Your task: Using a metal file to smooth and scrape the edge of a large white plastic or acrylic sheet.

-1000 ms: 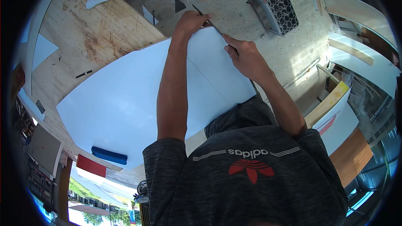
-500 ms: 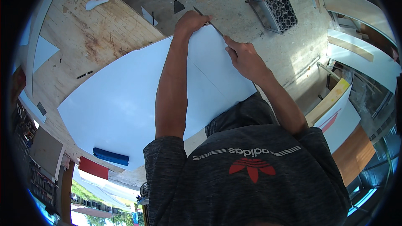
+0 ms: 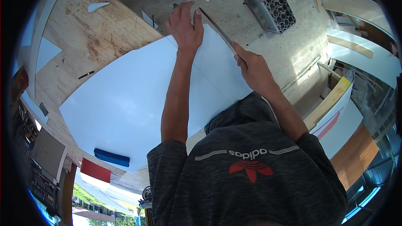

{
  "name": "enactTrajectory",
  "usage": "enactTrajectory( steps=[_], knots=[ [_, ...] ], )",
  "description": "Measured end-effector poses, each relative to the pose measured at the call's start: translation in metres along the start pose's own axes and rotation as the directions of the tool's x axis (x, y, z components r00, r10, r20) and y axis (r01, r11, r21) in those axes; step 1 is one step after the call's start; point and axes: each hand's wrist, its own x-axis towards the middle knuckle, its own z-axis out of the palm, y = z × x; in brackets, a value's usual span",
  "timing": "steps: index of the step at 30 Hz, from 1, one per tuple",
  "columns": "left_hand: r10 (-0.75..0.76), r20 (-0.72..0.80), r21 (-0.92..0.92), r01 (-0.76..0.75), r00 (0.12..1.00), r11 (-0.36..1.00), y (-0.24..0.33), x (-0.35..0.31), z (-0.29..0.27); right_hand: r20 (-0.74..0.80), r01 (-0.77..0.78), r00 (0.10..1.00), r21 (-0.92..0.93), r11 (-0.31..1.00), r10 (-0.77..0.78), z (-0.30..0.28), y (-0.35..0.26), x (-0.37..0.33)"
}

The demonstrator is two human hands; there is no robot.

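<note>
A large white panel (image 3: 121, 100) with curved edges and a thin line drawn across it lies in front of me, partly over the wooden table. My right hand (image 3: 256, 69) is closed around the near end of a long, thin, dark metal file (image 3: 217, 27), which slants along the panel's right far edge. Close to the file's far tip, my left hand (image 3: 185, 27) is open above the panel's far corner, its fingers spread and holding nothing. Whether the left fingertips touch anything is not clear.
A black pen (image 3: 86, 75) and a white offcut (image 3: 98, 6) lie on the wooden table (image 3: 117, 25). A folded blue cloth-like bundle (image 3: 112, 157) rests on the panel's near left part. On the concrete floor stands a crate (image 3: 274, 10); boards (image 3: 351, 46) lean at the right.
My left hand has come off the panel's far edge and spread its fingers. My right hand has shifted slightly right and nearer, drawing the file with it.
</note>
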Motion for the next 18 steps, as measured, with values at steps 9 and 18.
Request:
enactTrajectory(
  steps=[9,18],
  knots=[
    [0.198,0.169,0.044,-0.208,0.966,0.977,-0.005,-0.01,-0.002,0.033,0.002,0.999,-0.086,0.996,0.001,0.007,-0.017,0.008],
    [0.191,0.327,0.045,-0.217,0.925,0.975,-0.003,-0.006,-0.004,0.054,0.043,0.998,-0.183,0.982,-0.033,0.01,-0.021,0.01]
  ],
)
